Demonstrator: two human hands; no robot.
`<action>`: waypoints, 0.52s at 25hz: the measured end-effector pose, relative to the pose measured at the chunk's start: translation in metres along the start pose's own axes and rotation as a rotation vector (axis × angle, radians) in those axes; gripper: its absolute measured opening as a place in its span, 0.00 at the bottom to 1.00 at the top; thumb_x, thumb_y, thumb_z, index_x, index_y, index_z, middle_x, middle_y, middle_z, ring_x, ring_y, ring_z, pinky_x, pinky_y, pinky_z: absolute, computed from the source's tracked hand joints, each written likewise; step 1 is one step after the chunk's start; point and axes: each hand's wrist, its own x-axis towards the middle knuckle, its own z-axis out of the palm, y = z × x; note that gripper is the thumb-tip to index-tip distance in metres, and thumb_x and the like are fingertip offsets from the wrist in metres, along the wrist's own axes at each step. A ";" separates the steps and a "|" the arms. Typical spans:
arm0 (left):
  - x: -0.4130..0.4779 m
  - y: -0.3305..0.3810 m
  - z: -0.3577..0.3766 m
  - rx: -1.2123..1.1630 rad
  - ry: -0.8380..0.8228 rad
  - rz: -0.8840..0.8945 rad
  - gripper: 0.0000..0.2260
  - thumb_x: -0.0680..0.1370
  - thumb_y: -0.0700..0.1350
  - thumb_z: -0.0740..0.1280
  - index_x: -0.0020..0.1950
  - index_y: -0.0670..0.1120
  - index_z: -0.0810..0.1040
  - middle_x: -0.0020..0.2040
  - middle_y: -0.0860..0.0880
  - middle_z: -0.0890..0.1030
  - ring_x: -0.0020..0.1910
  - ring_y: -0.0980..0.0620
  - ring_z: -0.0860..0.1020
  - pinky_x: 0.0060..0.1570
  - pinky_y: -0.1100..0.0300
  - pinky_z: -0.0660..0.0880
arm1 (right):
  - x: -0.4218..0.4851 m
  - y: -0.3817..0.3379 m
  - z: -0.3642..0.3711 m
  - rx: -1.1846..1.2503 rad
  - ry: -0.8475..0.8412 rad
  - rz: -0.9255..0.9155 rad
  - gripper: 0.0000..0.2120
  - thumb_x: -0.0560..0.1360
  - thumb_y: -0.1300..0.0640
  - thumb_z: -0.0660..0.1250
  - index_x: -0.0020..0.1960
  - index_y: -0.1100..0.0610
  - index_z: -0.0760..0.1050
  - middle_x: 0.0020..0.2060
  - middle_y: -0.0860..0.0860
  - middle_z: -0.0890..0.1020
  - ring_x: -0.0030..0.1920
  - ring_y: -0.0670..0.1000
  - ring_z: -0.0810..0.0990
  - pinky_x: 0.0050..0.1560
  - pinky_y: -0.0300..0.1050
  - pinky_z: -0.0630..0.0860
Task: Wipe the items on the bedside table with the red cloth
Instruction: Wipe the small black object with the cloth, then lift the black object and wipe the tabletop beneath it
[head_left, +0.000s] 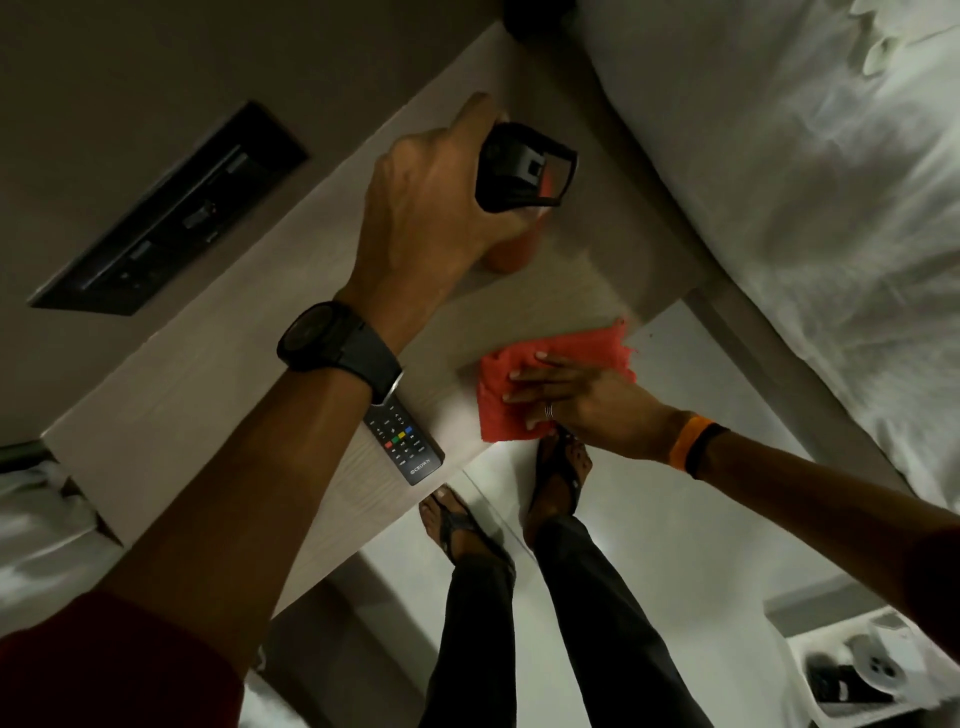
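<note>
My left hand (431, 208) grips an orange spray bottle (514, 249) with a black trigger head, held above the middle of the pale wooden bedside table (208, 395). My right hand (576, 395) lies flat, fingers spread, on the red cloth (519, 374), pressing it against the table's near right edge. A black remote control (405, 441) lies at the table's front edge, partly hidden under my left forearm.
A bed with white sheets (805, 182) borders the table on the right. A dark switch panel (171, 213) is set in the wall behind the table. My feet in sandals (556, 478) stand on the white floor below. A white tray (862, 670) sits at bottom right.
</note>
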 end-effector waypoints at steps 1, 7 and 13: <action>0.001 0.001 0.000 0.000 -0.012 -0.006 0.28 0.74 0.60 0.72 0.66 0.43 0.73 0.61 0.45 0.82 0.59 0.48 0.81 0.55 0.51 0.81 | -0.005 -0.004 -0.001 0.102 0.023 0.041 0.19 0.81 0.60 0.62 0.70 0.49 0.73 0.77 0.47 0.66 0.80 0.50 0.55 0.82 0.53 0.47; -0.032 -0.012 0.013 -0.207 0.078 -0.214 0.41 0.71 0.56 0.77 0.77 0.46 0.62 0.51 0.44 0.83 0.49 0.48 0.82 0.52 0.57 0.81 | -0.015 -0.033 -0.032 1.091 0.494 0.469 0.23 0.77 0.73 0.61 0.59 0.48 0.80 0.56 0.40 0.82 0.55 0.37 0.80 0.56 0.30 0.77; -0.157 -0.050 0.046 -0.796 -0.022 -0.656 0.25 0.79 0.46 0.70 0.72 0.51 0.63 0.62 0.41 0.78 0.56 0.53 0.80 0.53 0.63 0.79 | 0.006 -0.074 -0.042 2.226 0.595 0.606 0.05 0.68 0.62 0.65 0.42 0.55 0.76 0.36 0.50 0.83 0.36 0.50 0.83 0.37 0.42 0.81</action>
